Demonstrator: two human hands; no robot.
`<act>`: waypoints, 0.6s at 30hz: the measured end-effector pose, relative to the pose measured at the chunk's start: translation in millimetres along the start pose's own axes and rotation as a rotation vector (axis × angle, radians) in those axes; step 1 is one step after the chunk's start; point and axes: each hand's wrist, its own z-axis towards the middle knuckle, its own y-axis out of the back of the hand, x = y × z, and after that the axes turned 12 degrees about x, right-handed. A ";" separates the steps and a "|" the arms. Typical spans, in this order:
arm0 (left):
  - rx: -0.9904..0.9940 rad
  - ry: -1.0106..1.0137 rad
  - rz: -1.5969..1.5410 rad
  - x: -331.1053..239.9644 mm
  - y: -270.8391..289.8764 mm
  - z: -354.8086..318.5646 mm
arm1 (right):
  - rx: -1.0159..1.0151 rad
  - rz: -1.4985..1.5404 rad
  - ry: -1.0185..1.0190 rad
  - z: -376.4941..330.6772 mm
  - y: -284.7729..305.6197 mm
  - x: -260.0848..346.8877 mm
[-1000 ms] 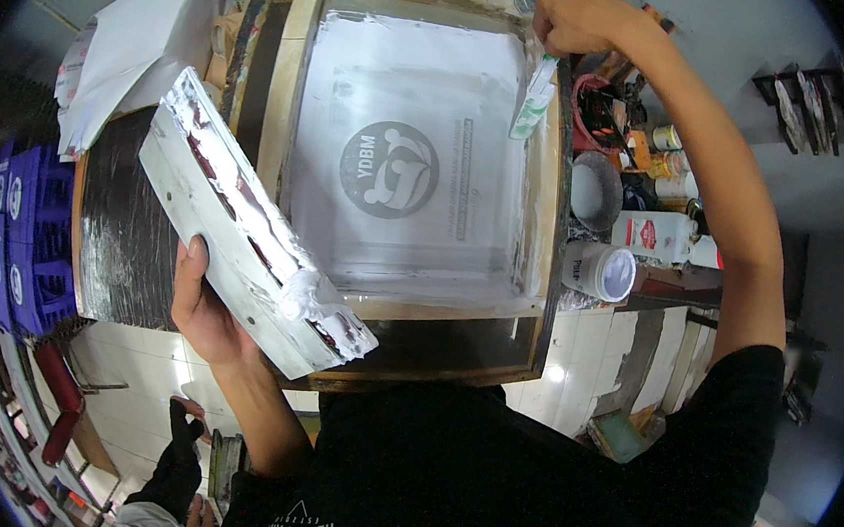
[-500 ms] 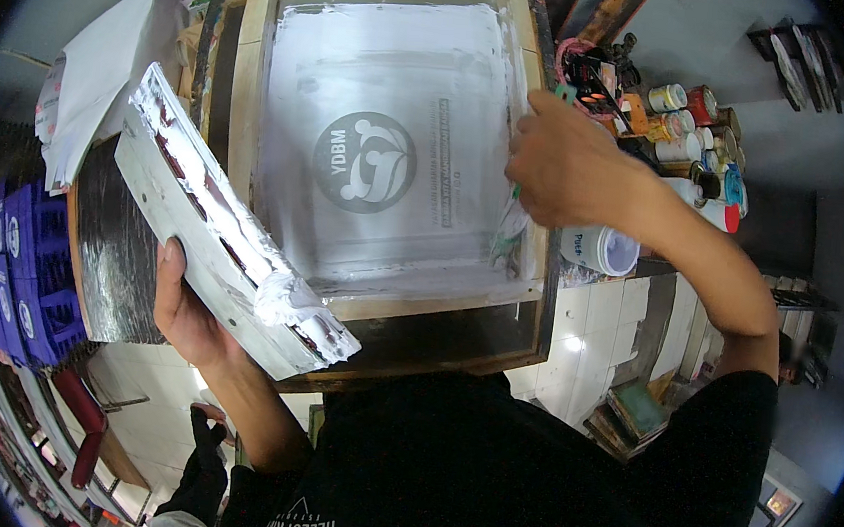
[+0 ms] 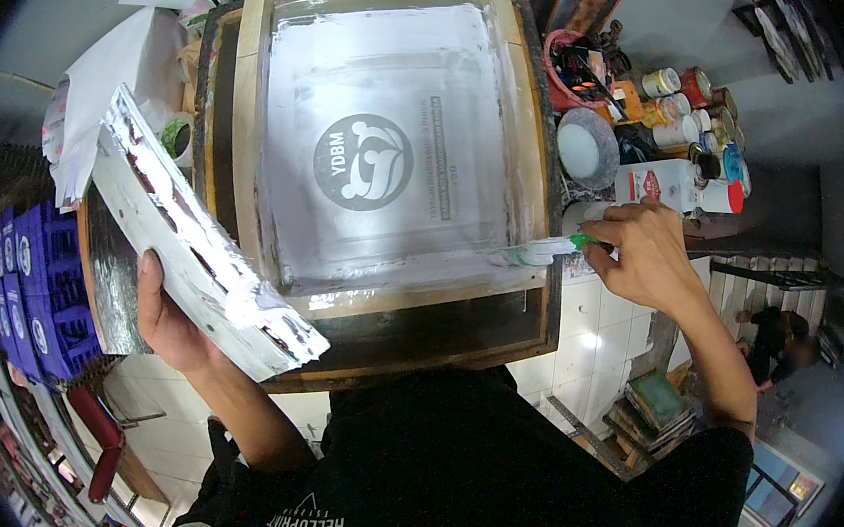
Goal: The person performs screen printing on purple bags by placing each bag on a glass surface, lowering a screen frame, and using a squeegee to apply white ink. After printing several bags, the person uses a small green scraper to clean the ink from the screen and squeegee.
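Nearest, the left hand is clenched around a long squeegee smeared with white ink, holding it tilted up just left of the wooden screen frame, probably so that it stays off the mesh. To the right of the frame's near edge, the right hand pinches a green-handled scraper, blade laid low across the near part of the mesh, seemingly to gather the white ink pooled there. The frame lies flat with a round logo stencil at its middle. Beyond the frame's right side stand paint jars and a lidded tub, within reach. Left of the frame sit blue crates.
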 end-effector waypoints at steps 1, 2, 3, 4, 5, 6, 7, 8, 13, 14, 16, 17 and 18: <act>0.010 -0.005 -0.026 -4.8 -0.1 -0.1 | -0.013 0.027 -0.007 -1.3 -5.6 0.1; 0.030 -0.012 -0.029 -9.9 1.2 -0.3 | -0.018 0.047 -0.014 -1.7 -7.4 4.4; 0.050 -0.020 -0.028 -15.7 3.1 -0.1 | -0.026 0.070 -0.020 0.4 -8.9 12.0; 0.070 -0.027 -0.027 -21.1 4.2 -0.1 | -0.033 0.093 -0.025 2.5 -9.8 19.9; 0.116 -0.037 -0.027 -26.1 3.9 0.4 | -0.017 0.095 -0.032 4.0 -9.6 27.6; 0.111 -0.053 -0.029 -29.9 5.2 -0.6 | -0.001 0.095 -0.035 6.7 -9.3 35.4; 0.105 -0.070 -0.031 -33.5 6.2 -2.0 | 0.015 0.094 -0.037 9.6 -9.7 42.8; 0.099 -0.087 -0.033 -37.7 7.7 -4.0 | 0.003 0.103 -0.035 12.5 -11.2 49.9; 0.053 -0.131 0.040 -53.9 25.6 -13.0 | -0.065 0.135 -0.008 28.5 -19.5 76.5; 0.035 -0.142 0.056 -56.8 29.4 -14.6 | -0.091 0.143 0.008 32.3 -21.0 82.5; 0.024 -0.142 0.046 -62.5 36.3 -18.0 | -0.022 0.153 -0.011 41.6 -17.7 96.9; 0.019 -0.141 0.041 -65.6 38.8 -19.4 | 0.013 0.158 -0.020 45.7 -15.7 103.8; 0.044 -0.136 0.041 -68.7 40.7 -21.5 | 0.022 0.157 -0.018 49.5 -14.1 109.5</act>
